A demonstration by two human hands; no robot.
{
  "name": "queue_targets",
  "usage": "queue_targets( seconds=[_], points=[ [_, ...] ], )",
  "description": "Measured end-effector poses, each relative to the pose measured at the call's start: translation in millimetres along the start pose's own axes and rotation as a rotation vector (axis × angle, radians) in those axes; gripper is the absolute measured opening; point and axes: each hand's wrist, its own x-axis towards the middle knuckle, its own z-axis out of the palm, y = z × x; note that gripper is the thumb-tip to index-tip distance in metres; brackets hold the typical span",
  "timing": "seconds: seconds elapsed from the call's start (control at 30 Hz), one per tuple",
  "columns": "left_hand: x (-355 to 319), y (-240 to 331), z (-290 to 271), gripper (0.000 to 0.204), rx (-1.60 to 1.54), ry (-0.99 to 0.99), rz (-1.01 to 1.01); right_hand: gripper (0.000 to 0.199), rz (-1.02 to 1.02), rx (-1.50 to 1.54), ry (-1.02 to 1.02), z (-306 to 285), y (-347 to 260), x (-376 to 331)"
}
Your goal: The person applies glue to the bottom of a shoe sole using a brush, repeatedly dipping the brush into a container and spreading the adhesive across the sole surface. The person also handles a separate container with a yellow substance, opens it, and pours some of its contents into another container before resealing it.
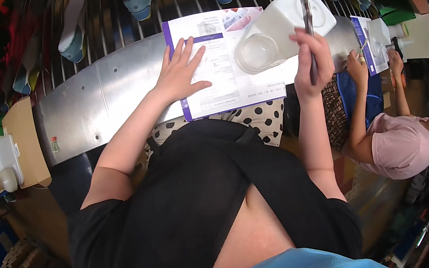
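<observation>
My left hand (181,73) lies flat with spread fingers on the left part of a printed paper sheet (208,93) with a purple edge. In my right hand (314,56) is a brush (307,24), gripped by its dark handle, upright with its brownish bristle tip at the top. A white plastic container (293,12) rests on the sheet's right side, partly behind the brush. A round clear cup (259,52) stands at its left end; whether it holds liquid, I cannot tell.
Beyond the metal ledge (105,78), several light-blue-and-white shoe parts (137,3) sit over dark rollers. At left are a cardboard piece (25,141), a white container (6,156) and a small bottle (54,144). A co-worker in pink (404,146) works at right beside another sheet (373,53).
</observation>
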Motion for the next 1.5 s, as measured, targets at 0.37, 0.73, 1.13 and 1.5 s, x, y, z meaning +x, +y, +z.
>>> queue_targets(
  seconds=[0.37, 0.73, 1.13, 1.5],
  points=[
    [-1.3, 0.1, 9.6, 0.095, 0.010, 0.092, -0.001, 0.015, 0.258, -0.321, -0.456, 10.4, -52.0, -65.6],
    [-3.4, 0.6, 9.1, 0.093, 0.010, 0.113, 0.007, 0.022, 0.262, -0.574, -0.526, 35.7, -29.2, -83.3],
    [-1.8, 1.4, 10.8, 0.094, 0.015, 0.104, -0.005, 0.036, 0.236, -0.474, -0.309, 21.9, -24.9, -99.2],
    [-1.9, 3.3, 6.5, 0.094, 0.019, 0.097, -0.010, 0.034, 0.217, -0.385, -0.227, 6.4, -41.5, -81.8]
  ],
)
